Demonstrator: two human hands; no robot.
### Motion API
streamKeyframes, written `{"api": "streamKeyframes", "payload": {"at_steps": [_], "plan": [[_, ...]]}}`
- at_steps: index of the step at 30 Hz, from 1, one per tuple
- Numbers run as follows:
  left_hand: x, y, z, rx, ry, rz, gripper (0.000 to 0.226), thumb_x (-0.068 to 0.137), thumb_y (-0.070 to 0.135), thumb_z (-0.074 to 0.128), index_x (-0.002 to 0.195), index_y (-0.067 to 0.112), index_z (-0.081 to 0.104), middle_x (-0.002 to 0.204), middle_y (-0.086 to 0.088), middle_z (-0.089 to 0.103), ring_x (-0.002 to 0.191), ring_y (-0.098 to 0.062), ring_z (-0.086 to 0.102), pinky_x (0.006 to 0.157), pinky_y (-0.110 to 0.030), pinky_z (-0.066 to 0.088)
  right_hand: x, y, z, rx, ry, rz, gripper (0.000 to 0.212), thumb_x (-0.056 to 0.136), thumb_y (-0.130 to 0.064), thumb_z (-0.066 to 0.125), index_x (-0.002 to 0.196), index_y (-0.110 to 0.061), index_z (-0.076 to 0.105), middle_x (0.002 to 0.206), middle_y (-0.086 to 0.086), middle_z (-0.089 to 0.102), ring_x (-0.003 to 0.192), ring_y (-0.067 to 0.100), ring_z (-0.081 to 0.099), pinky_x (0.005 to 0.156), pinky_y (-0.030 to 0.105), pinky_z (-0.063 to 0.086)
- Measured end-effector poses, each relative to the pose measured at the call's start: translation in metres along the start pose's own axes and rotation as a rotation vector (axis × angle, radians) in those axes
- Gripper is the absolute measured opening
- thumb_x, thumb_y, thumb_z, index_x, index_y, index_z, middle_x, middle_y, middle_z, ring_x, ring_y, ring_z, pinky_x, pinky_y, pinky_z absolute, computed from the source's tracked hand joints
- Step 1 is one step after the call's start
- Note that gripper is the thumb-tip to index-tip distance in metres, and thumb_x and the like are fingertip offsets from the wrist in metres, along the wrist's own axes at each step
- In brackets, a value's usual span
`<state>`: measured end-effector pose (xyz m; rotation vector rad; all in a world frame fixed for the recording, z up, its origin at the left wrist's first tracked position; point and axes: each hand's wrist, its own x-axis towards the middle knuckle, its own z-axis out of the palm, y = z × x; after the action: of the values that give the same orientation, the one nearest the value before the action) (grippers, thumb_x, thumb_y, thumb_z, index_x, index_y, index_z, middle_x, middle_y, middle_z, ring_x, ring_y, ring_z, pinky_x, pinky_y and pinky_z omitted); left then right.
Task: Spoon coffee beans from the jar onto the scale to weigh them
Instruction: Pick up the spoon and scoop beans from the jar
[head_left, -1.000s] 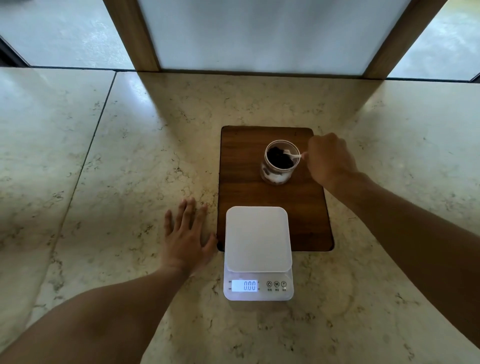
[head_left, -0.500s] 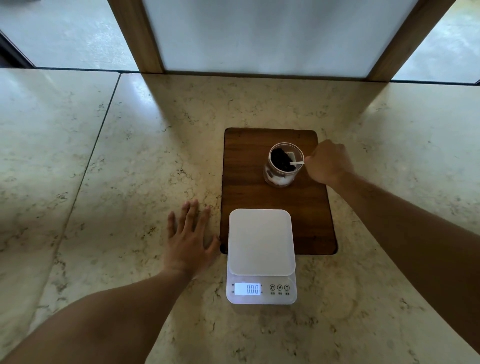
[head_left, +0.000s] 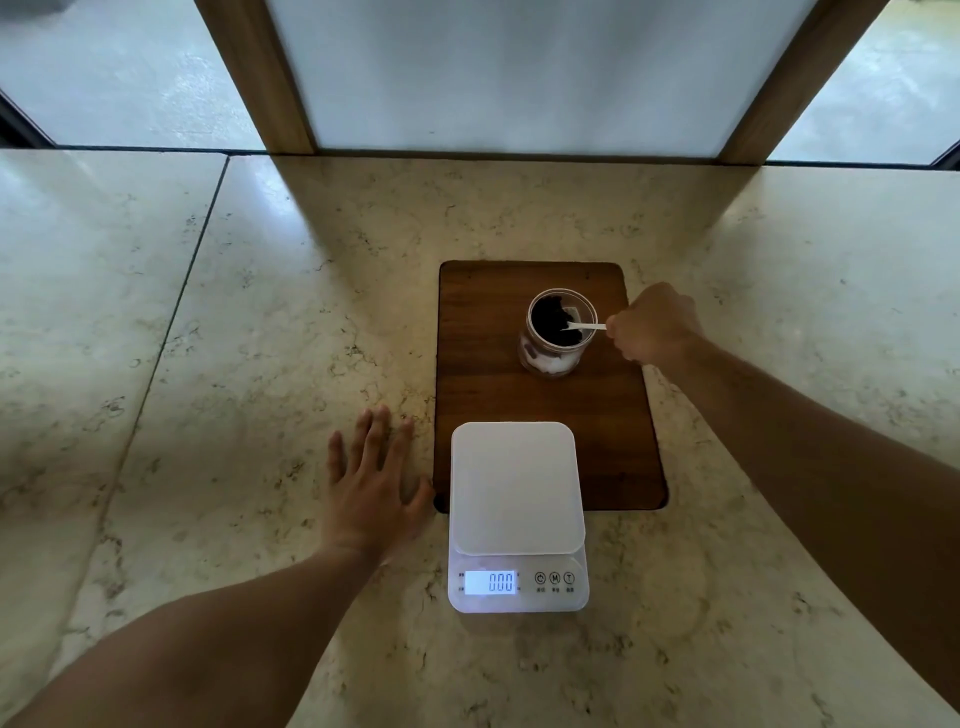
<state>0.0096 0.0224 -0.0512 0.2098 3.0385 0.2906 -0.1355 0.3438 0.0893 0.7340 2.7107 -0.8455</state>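
A clear open jar (head_left: 557, 358) of dark coffee beans (head_left: 551, 322) stands on a brown wooden board (head_left: 493, 374). My right hand (head_left: 652, 325) is just right of the jar, shut on a white spoon (head_left: 586, 326) whose bowl dips into the beans. A white digital scale (head_left: 517, 488) lies at the board's near edge, its platform bare and its display (head_left: 490, 582) reading 0.00. My left hand (head_left: 371, 493) lies flat on the counter left of the scale, fingers spread, holding nothing.
The board and scale rest on a beige marble counter (head_left: 260, 338) with a seam on the left. Two wooden posts (head_left: 257, 78) frame a frosted panel (head_left: 519, 73) at the counter's far edge.
My right hand has shifted slightly right and the spoon's handle now lies flatter across the jar's rim. The left hand and the scale have stayed put; the camera view drifted a little.
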Motion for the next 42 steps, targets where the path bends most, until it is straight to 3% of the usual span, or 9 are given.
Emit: {"api": "streamKeyframes", "payload": {"at_steps": [4, 9, 16, 20, 23, 25, 29, 37, 42], "plan": [[0.001, -0.002, 0.002, 0.013, 0.001, 0.005, 0.078, 0.091, 0.061, 0.033, 0.158, 0.023, 0.017, 0.168, -0.009, 0.008, 0.155, -0.022, -0.008, 0.122, -0.049, -0.008, -0.003, -0.002, -0.001, 0.04, -0.075, 0.04, 0.028, 0.085, -0.016, 0.059, 0.104, 0.002, 0.07, 0.102, 0.023, 0.071, 0.097, 0.037, 0.07, 0.086, 0.047, 0.058], [0.0, -0.002, 0.003, 0.02, -0.004, 0.009, 0.078, 0.092, 0.062, 0.031, 0.158, 0.025, 0.014, 0.168, -0.008, 0.006, 0.154, -0.022, -0.01, 0.122, -0.049, -0.008, -0.003, -0.002, 0.0, 0.083, -0.116, 0.07, 0.025, 0.084, -0.013, 0.059, 0.1, 0.004, 0.07, 0.095, 0.021, 0.073, 0.09, 0.037, 0.072, 0.079, 0.044, 0.06], [0.0, 0.0, 0.0, 0.01, -0.01, 0.006, 0.078, 0.091, 0.062, 0.029, 0.158, 0.025, 0.014, 0.168, -0.008, 0.004, 0.154, -0.021, -0.011, 0.122, -0.049, -0.009, -0.002, 0.001, 0.0, 0.106, -0.165, 0.134, 0.026, 0.093, -0.011, 0.052, 0.07, -0.008, 0.063, 0.07, 0.013, 0.061, 0.061, 0.025, 0.055, 0.053, 0.03, 0.038], [0.0, 0.0, -0.002, 0.007, -0.02, 0.006, 0.079, 0.091, 0.063, 0.027, 0.158, 0.024, 0.013, 0.169, -0.008, 0.003, 0.154, -0.021, -0.013, 0.123, -0.051, -0.008, -0.009, 0.0, -0.005, 0.127, -0.219, 0.116, 0.03, 0.097, -0.007, 0.05, 0.069, -0.007, 0.059, 0.064, 0.008, 0.056, 0.053, 0.019, 0.05, 0.042, 0.022, 0.039], [-0.001, 0.001, -0.003, 0.004, -0.027, 0.006, 0.079, 0.091, 0.063, 0.025, 0.159, 0.024, 0.012, 0.169, -0.007, 0.001, 0.154, -0.021, -0.014, 0.123, -0.052, -0.006, -0.012, 0.002, -0.007, 0.205, -0.22, 0.135, 0.035, 0.099, -0.006, 0.05, 0.065, -0.006, 0.057, 0.059, 0.007, 0.052, 0.042, 0.014, 0.046, 0.026, 0.01, 0.029], [-0.001, 0.002, -0.004, 0.001, -0.025, 0.005, 0.079, 0.09, 0.063, 0.025, 0.158, 0.024, 0.013, 0.169, -0.008, 0.002, 0.154, -0.021, -0.014, 0.123, -0.052, -0.006, -0.014, 0.003, -0.007, 0.255, -0.212, 0.152, 0.036, 0.1, -0.006, 0.049, 0.064, -0.006, 0.056, 0.058, 0.007, 0.051, 0.036, 0.011, 0.046, 0.026, 0.01, 0.028], [0.0, 0.001, -0.003, -0.006, -0.025, 0.007, 0.079, 0.09, 0.063, 0.028, 0.158, 0.024, 0.014, 0.168, -0.008, 0.002, 0.154, -0.021, -0.013, 0.123, -0.053, -0.004, -0.017, 0.002, -0.006, 0.299, -0.208, 0.166, 0.035, 0.1, -0.008, 0.05, 0.066, -0.006, 0.058, 0.06, 0.007, 0.052, 0.045, 0.013, 0.046, 0.032, 0.015, 0.032], [-0.001, 0.0, -0.001, -0.002, -0.026, 0.008, 0.08, 0.09, 0.062, 0.031, 0.158, 0.024, 0.014, 0.169, -0.007, 0.001, 0.154, -0.02, -0.014, 0.123, -0.053, -0.003, -0.024, 0.002, -0.01, 0.367, -0.25, 0.205, 0.038, 0.102, -0.009, 0.046, 0.065, -0.007, 0.054, 0.062, 0.006, 0.048, 0.049, 0.012, 0.043, 0.029, 0.012, 0.03], [-0.001, 0.002, -0.006, -0.009, -0.047, 0.004, 0.081, 0.089, 0.063, 0.027, 0.159, 0.024, 0.011, 0.168, -0.006, -0.002, 0.153, -0.02, -0.017, 0.123, -0.052, -0.007, -0.027, 0.004, -0.014, 0.388, -0.217, 0.226, 0.034, 0.101, -0.007, 0.047, 0.069, -0.006, 0.057, 0.063, 0.006, 0.05, 0.048, 0.012, 0.043, 0.038, 0.017, 0.032]]}}
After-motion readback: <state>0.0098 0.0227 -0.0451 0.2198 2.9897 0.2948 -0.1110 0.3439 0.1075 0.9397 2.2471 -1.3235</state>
